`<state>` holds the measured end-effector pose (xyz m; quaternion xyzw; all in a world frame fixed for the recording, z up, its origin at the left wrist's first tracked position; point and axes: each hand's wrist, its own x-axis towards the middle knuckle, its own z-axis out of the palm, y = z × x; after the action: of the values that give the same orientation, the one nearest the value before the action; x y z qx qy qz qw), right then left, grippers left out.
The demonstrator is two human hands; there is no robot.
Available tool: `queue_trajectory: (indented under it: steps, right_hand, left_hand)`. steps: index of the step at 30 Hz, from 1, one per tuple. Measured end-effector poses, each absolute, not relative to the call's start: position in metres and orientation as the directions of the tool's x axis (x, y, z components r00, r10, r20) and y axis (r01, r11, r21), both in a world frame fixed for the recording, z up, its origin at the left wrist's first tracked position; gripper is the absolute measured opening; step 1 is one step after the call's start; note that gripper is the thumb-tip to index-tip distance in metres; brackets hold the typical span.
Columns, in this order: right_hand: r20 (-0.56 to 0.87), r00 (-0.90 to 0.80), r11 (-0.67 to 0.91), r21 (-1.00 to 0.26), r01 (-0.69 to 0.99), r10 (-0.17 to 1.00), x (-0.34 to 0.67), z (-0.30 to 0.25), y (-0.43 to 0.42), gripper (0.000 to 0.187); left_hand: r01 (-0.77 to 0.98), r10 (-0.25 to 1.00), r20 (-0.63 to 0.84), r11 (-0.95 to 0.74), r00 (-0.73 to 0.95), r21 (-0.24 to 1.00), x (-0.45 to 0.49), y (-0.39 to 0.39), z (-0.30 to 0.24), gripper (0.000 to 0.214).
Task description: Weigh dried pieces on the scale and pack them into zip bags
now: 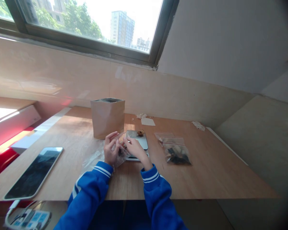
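Note:
Both hands meet at a clear plastic bag (122, 157) near the middle of the table, with some dark contents showing through it. My left hand (111, 149) has its fingers closed on the bag's left side. From the right, my right hand (135, 147) pinches at the bag's upper edge. Just behind them lies a small digital scale (143, 142), partly covered by my right hand. On its plate rests a small brown dried piece (140, 133). More clear plastic bags (93, 158) lie crumpled left of my left hand.
An upright brown paper bag (108, 119) stands open behind my left hand. To the right lies a zip bag (176, 151) of dark and pale pieces, overlapping another. A phone (35, 172) with a cable sits at left; white paper (148, 121) lies at the back.

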<state>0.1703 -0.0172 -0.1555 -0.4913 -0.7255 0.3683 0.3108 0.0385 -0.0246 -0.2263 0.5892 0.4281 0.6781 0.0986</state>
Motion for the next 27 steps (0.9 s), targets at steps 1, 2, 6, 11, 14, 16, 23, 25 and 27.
queue_trajectory:
  steps: [1, 2, 6, 11, 14, 16, 23, 25, 27]
  right_hand:
    - [0.064, -0.35, 0.239, -0.84, 0.486, 0.935, 0.171, -0.157, -0.017, 0.044]
    - [0.031, -0.373, 0.227, -0.84, 0.493, 0.927, 0.172, -0.158, -0.017, 0.047]
    - [-0.045, -0.434, 0.19, -0.855, 0.482, 0.9, 0.176, -0.16, -0.018, 0.061]
    - [0.22, -0.19, 0.283, -0.857, 0.431, 0.957, 0.185, -0.158, -0.006, 0.056]
    - [0.429, 0.038, 0.322, -0.73, 0.603, 0.902, 0.198, -0.171, 0.013, 0.038]
    - [0.484, 0.036, 0.33, -0.647, 0.687, 0.874, 0.209, -0.188, 0.026, 0.032]
    - [0.418, -0.062, 0.305, -0.548, 0.779, 0.906, 0.223, -0.217, 0.042, 0.029]
    - [0.419, -0.015, 0.3, -0.624, 0.722, 0.908, 0.217, -0.208, 0.037, 0.026]
    - [0.387, 0.038, 0.298, -0.766, 0.57, 0.921, 0.209, -0.196, 0.029, 0.027]
  left_hand:
    - [0.374, 0.639, 0.714, -0.612, -0.286, 0.697, 0.038, -0.024, -0.227, 0.021]
    - [0.373, 0.639, 0.713, -0.611, -0.288, 0.698, 0.038, -0.024, -0.227, 0.021]
    - [0.346, 0.637, 0.704, -0.614, -0.312, 0.709, 0.039, -0.025, -0.227, 0.022]
    - [0.332, 0.637, 0.697, -0.612, -0.33, 0.717, 0.039, -0.025, -0.226, 0.025]
    - [0.314, 0.646, 0.681, -0.604, -0.345, 0.733, 0.039, -0.025, -0.226, 0.029]
    - [0.3, 0.655, 0.67, -0.599, -0.35, 0.742, 0.039, -0.025, -0.226, 0.03]
    - [0.281, 0.667, 0.647, -0.584, -0.368, 0.762, 0.038, -0.025, -0.226, 0.031]
    - [0.282, 0.663, 0.647, -0.583, -0.376, 0.762, 0.038, -0.025, -0.225, 0.031]
    - [0.298, 0.656, 0.649, -0.577, -0.385, 0.761, 0.038, -0.024, -0.225, 0.032]
